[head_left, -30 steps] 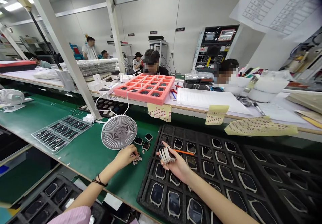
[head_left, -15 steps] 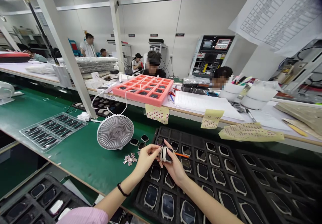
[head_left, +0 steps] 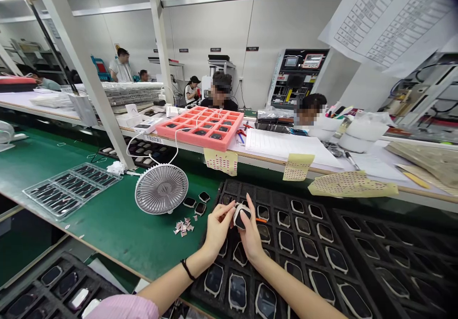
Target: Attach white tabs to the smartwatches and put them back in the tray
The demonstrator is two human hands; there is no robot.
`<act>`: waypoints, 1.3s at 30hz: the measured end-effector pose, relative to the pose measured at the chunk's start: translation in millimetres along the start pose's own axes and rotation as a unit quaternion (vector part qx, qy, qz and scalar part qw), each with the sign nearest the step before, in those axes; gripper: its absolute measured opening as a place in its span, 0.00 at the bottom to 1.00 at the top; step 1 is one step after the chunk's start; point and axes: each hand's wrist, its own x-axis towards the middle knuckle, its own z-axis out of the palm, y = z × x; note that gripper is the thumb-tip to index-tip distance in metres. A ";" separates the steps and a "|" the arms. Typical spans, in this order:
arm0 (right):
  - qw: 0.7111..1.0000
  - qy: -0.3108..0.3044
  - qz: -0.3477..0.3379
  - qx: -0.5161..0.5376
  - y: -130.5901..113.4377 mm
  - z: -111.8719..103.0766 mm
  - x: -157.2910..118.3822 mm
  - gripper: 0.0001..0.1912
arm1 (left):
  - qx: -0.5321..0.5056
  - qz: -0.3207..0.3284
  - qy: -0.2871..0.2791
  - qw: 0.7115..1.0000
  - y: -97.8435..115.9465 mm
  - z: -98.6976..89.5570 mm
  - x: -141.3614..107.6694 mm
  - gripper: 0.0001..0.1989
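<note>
A smartwatch case (head_left: 242, 217) with a pale frame and dark screen is between my two hands, over the black tray. My left hand (head_left: 219, 226) pinches its left edge with thumb and fingertips. Whether a smaller part sits in that pinch is hidden. My right hand (head_left: 253, 238) holds the case from the right, thumb across the screen and forefinger raised. An orange stick (head_left: 261, 220) shows just behind my right hand; I cannot tell whether it is held. Beneath, the black foam tray (head_left: 252, 192) carries many similar watch cases in its compartments.
Several small pinkish pieces (head_left: 183, 227) and three watch cases (head_left: 200, 208) lie on the green bench. Left of them stand a grey fan (head_left: 161, 188) and a clear tray (head_left: 73, 187) of dark strips. The shelf ahead bears an orange foam tray (head_left: 229, 142). Co-workers sit beyond.
Both hands and the watch case have shifted slightly right over the tray. The case is turned, so its screen faces me more. My right forefinger is raised higher.
</note>
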 end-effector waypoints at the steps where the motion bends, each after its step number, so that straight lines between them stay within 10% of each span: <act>1: 1.000 0.003 -0.008 -0.012 0.3 -1.2 0.4 0.34 | 0.005 0.003 -0.004 1.000 -0.3 -0.2 -0.1 0.17; 28: 0.987 -0.004 -0.107 -0.120 -2.6 -0.3 -5.7 0.35 | -0.064 -0.049 0.022 0.996 8.7 6.9 -5.9 0.09; 39: 0.990 -0.032 -0.086 -0.109 -6.6 -6.6 -3.8 0.35 | 0.043 0.057 -0.210 0.975 -7.9 -35.6 -0.4 0.22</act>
